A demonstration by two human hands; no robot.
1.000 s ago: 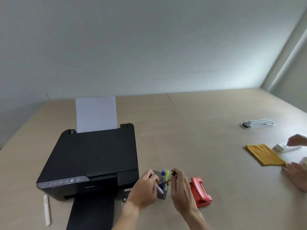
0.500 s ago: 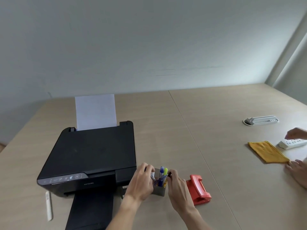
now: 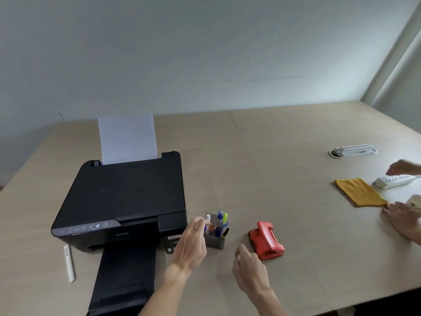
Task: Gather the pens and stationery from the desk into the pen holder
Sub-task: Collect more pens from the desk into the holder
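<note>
A: Left hand (image 3: 190,244) is right up against the pen holder (image 3: 214,240), fingertips at its left rim, pinching a white-capped marker (image 3: 207,221) that stands upright in the holder's left corner.

B: Is the grip closed on it?

A: Looks that way, thumb and forefinger curled round the barrel just under the cap, though the fingers are blurred, so I'd say probably gripping rather than certainly.

B: And the right hand (image 3: 249,267)?

A: Hanging over the desk (image 3: 284,144), below and to the right of the holder, well clear of it. Fingers loosely curled, nothing in them.

B: What's in the holder?

A: A blue pen (image 3: 219,218) and a yellow highlighter (image 3: 225,218) poke up on the side away from the left hand, with more coloured stationery packed lower down that I can't sort out.

B: Anything loose?

A: A white pen (image 3: 69,263) lies flat far out past the left forearm, beyond the black printer (image 3: 123,199). A red hole punch (image 3: 266,241) sits just above the right hand, near its knuckles but not touching. Off to the right, another person's hands (image 3: 401,220) rest by a yellow cloth (image 3: 358,194) and a white power strip (image 3: 393,181).
</note>
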